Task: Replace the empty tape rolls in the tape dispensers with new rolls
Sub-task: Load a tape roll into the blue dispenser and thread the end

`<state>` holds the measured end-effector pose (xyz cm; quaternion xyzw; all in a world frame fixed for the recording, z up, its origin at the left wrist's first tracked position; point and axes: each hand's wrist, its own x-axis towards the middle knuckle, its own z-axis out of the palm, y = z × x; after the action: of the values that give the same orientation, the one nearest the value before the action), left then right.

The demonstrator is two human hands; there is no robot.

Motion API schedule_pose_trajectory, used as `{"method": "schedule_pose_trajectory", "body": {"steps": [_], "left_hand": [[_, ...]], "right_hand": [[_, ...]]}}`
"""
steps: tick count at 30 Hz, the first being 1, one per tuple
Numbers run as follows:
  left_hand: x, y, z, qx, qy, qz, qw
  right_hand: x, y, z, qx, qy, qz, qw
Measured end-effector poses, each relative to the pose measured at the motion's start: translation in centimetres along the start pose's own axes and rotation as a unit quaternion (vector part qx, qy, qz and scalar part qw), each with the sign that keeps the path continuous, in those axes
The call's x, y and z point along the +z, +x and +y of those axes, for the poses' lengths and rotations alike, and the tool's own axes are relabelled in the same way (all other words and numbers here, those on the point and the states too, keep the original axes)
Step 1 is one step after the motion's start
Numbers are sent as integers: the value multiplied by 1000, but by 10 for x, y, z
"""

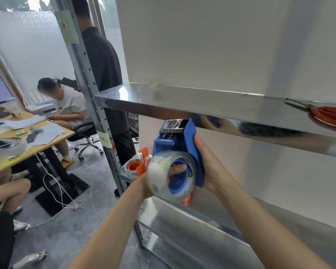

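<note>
The right hand (211,167) grips the back edge of a blue handheld tape dispenser (175,146), palm wrapped around its flat side plate, and holds it upright just in front of the metal shelving unit (202,107). The left hand (145,183) is mostly hidden behind a roll of clear packing tape (170,174); one fingertip (179,168) shows through the roll's core, so the hand is closed on the roll from behind and inside. The roll sits over the dispenser's blue hub, facing the camera, though whether it is fully seated cannot be told. Clear film lies wrinkled over the cutter end at the dispenser's top, which almost meets the front lip of the upper shelf.

On that upper shelf, at the far right, lie red-handled scissors (326,113); the rest of its surface is bare steel. On the lower shelf, left of the hands, an orange tape dispenser (140,164) holds a roll with an orange core, and a scrap of orange shows beneath the clear roll.

A perforated upright post (91,90) bounds the shelving on the left. Beyond it, open floor runs to a wooden desk (47,140) strewn with papers, where people sit and one stands.
</note>
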<state>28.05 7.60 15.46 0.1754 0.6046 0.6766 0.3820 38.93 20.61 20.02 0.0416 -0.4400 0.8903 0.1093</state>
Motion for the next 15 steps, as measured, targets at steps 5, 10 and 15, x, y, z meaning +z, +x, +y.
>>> {"method": "schedule_pose_trajectory", "body": {"steps": [5, 10, 15], "left_hand": [[-14, -9, 19, 51, -51, 45, 996], [-31, -18, 7, 93, -20, -48, 994], [-31, -22, -1, 66, 10, -77, 995]], "right_hand": [[-3, 8, -4, -51, -89, 101, 990], [1, 12, 9, -48, -106, 145, 983], [-9, 15, 19, -45, -121, 189, 973]]}}
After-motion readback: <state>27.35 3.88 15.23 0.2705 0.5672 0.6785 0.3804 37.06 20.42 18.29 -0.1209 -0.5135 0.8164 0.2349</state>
